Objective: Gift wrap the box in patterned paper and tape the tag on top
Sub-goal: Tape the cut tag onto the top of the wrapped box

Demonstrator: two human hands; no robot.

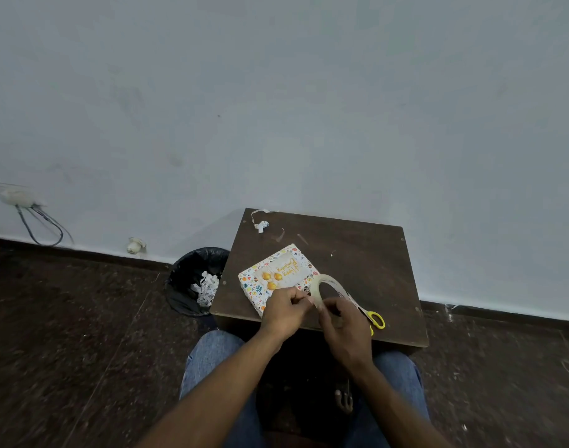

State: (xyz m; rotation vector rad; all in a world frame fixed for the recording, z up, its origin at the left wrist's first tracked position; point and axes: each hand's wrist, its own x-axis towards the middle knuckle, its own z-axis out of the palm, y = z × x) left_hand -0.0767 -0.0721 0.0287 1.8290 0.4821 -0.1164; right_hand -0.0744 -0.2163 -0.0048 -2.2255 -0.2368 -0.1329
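The wrapped box [278, 279] lies on the near left part of the small dark desk [357, 253], with the birthday tag [281, 273] flat on its top; the paper is already around it, so I judge the work is now at the tape. Both hands are just near of the box, above the near edge of the desk; the right hand [344, 324] has a curled grip on the roll of clear tape [325, 287], and the left hand [284, 307] pinches at the roll where the loose end should be, though the end itself is too thin to see. The tape is probably light, limp and sticky, so it is better to take it by the very tip and keep it stretched; the box looks light and may slide under pressure. Yellow-handled scissors [372, 316] lie to the right, partly under the right hand.
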